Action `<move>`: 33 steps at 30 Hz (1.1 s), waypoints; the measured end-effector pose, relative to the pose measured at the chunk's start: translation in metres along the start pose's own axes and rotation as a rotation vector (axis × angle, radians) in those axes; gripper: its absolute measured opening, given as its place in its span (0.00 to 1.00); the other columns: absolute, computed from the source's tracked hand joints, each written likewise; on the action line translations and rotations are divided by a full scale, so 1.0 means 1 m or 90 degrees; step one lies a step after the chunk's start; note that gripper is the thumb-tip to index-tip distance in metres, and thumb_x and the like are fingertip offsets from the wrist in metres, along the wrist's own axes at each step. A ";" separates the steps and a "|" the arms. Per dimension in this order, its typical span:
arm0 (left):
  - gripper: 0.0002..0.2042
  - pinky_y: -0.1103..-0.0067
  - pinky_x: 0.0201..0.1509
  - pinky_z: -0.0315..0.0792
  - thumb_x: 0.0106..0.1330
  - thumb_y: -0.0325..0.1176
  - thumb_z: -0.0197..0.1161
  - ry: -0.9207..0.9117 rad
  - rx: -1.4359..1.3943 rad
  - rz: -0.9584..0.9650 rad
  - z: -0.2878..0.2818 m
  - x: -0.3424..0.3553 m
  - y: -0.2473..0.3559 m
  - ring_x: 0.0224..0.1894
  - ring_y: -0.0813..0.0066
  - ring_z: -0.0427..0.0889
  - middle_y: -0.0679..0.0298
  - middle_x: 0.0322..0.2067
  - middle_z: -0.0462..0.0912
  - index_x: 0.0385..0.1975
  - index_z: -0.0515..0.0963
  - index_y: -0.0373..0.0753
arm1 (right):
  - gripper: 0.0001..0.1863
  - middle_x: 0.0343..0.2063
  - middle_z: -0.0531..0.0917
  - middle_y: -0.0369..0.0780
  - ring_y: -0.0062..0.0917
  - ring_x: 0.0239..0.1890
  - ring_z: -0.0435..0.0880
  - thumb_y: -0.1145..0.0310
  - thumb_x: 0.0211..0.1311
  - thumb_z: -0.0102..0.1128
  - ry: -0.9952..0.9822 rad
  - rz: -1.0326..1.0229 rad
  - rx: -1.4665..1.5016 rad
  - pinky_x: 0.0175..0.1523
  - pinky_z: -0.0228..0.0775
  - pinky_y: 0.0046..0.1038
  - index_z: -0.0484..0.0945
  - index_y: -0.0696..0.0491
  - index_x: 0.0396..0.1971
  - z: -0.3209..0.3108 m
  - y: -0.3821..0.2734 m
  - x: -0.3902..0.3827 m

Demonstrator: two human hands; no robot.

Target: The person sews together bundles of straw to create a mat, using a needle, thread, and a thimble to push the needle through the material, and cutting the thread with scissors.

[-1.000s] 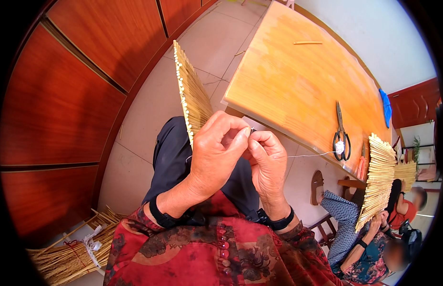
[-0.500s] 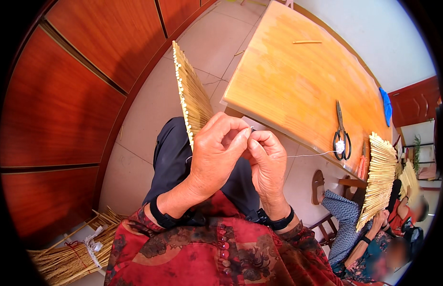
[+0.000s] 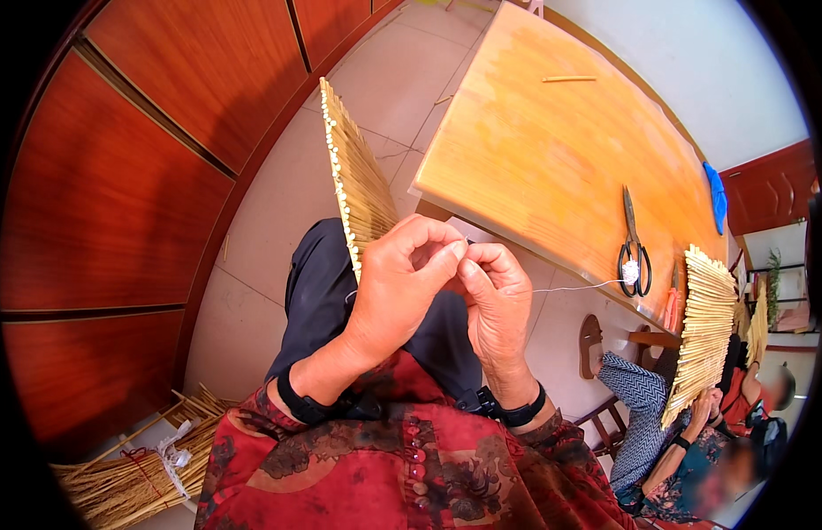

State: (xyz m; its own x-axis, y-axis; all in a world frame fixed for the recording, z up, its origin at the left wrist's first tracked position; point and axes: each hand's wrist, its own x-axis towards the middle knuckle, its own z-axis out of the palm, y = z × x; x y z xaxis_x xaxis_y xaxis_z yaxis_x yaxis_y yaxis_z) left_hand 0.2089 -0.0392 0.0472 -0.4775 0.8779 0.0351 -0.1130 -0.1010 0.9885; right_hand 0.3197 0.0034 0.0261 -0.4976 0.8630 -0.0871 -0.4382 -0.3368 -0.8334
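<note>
My left hand (image 3: 395, 278) and my right hand (image 3: 499, 296) meet fingertip to fingertip over my lap, both closed in a pinch. A thin white thread (image 3: 574, 288) runs between them and off to the right, to a small white ball of thread (image 3: 631, 271) on the handles of black scissors (image 3: 630, 219). A tiny pale bit shows at the fingertips; its details are too small to tell. Just beyond my left hand, a mat of straw-coloured stalks (image 3: 360, 172) stands on edge by my leg, its lower part hidden by that hand.
A wooden table (image 3: 535, 150) fills the upper right, bearing a short stalk (image 3: 569, 79) and a blue cloth (image 3: 716, 199). Red-brown cabinets (image 3: 119, 150) line the left. A tied stalk bundle (image 3: 137, 477) lies lower left. At right, a co-worker holds another stalk mat (image 3: 701, 331).
My hands stay pinched together, with the left shifted down very slightly. Far right, another person's stalk mat has turned more edge-on.
</note>
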 end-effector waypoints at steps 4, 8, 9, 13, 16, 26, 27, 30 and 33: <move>0.03 0.87 0.35 0.68 0.59 0.24 0.56 -0.036 -0.114 -0.114 -0.002 0.000 0.002 0.30 0.86 0.72 0.69 0.27 0.74 0.28 0.73 0.31 | 0.05 0.31 0.76 0.36 0.17 0.34 0.75 0.78 0.56 0.55 -0.005 -0.025 -0.035 0.42 0.68 0.19 0.73 0.60 0.33 -0.001 0.000 -0.001; 0.03 0.87 0.36 0.68 0.60 0.23 0.55 -0.054 -0.150 -0.098 -0.003 0.000 0.007 0.31 0.86 0.72 0.69 0.27 0.74 0.29 0.73 0.31 | 0.06 0.32 0.76 0.36 0.17 0.34 0.75 0.80 0.56 0.54 -0.007 -0.100 -0.222 0.41 0.69 0.18 0.73 0.61 0.34 0.003 -0.011 -0.001; 0.03 0.87 0.36 0.68 0.60 0.23 0.55 -0.054 -0.151 -0.097 -0.004 0.000 0.007 0.31 0.86 0.72 0.69 0.27 0.74 0.29 0.73 0.31 | 0.06 0.32 0.76 0.36 0.17 0.34 0.75 0.80 0.56 0.54 -0.008 -0.101 -0.222 0.41 0.69 0.18 0.73 0.61 0.34 0.002 -0.016 0.000; 0.03 0.86 0.38 0.69 0.60 0.24 0.55 -0.077 -0.087 -0.079 -0.007 0.000 0.009 0.33 0.85 0.74 0.68 0.28 0.75 0.30 0.72 0.31 | 0.06 0.31 0.75 0.37 0.18 0.33 0.76 0.80 0.54 0.55 0.023 -0.154 -0.294 0.39 0.69 0.17 0.75 0.61 0.34 0.002 -0.032 0.010; 0.03 0.86 0.39 0.69 0.60 0.24 0.55 -0.098 -0.125 -0.086 -0.008 0.000 0.009 0.34 0.85 0.74 0.68 0.29 0.75 0.31 0.72 0.31 | 0.06 0.30 0.76 0.38 0.18 0.31 0.76 0.81 0.53 0.56 -0.055 -0.181 -0.376 0.38 0.69 0.17 0.76 0.62 0.32 0.003 -0.035 0.014; 0.03 0.88 0.36 0.67 0.60 0.24 0.55 -0.107 -0.126 -0.112 -0.011 -0.001 0.012 0.32 0.88 0.71 0.71 0.27 0.74 0.30 0.73 0.31 | 0.04 0.26 0.76 0.38 0.18 0.28 0.75 0.80 0.52 0.57 -0.093 -0.218 -0.443 0.33 0.67 0.17 0.76 0.61 0.29 0.002 -0.035 0.018; 0.03 0.88 0.36 0.67 0.60 0.24 0.55 -0.106 -0.126 -0.112 -0.010 -0.001 0.012 0.32 0.88 0.71 0.71 0.27 0.74 0.30 0.73 0.31 | 0.04 0.25 0.76 0.38 0.18 0.28 0.75 0.81 0.51 0.57 -0.091 -0.232 -0.463 0.33 0.67 0.17 0.76 0.60 0.28 0.002 -0.035 0.018; 0.02 0.92 0.18 0.55 0.60 0.25 0.56 -0.076 -0.120 -0.076 -0.007 -0.001 0.011 0.18 0.94 0.63 0.75 0.20 0.71 0.28 0.74 0.34 | 0.03 0.24 0.76 0.38 0.18 0.27 0.75 0.81 0.50 0.57 -0.074 -0.218 -0.447 0.32 0.67 0.17 0.75 0.60 0.26 0.004 -0.034 0.018; 0.03 0.92 0.18 0.55 0.60 0.26 0.56 -0.083 -0.128 -0.084 -0.008 -0.001 0.013 0.18 0.94 0.62 0.74 0.20 0.70 0.29 0.74 0.34 | 0.03 0.24 0.76 0.38 0.18 0.26 0.75 0.82 0.49 0.56 -0.075 -0.227 -0.493 0.32 0.67 0.18 0.74 0.60 0.25 0.006 -0.036 0.019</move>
State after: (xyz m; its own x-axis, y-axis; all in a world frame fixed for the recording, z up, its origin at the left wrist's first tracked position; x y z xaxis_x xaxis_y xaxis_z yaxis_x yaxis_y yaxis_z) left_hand 0.2004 -0.0449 0.0586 -0.3317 0.9414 -0.0609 -0.3443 -0.0607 0.9369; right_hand 0.3216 0.0299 0.0579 -0.5211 0.8090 0.2721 0.0301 0.3360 -0.9414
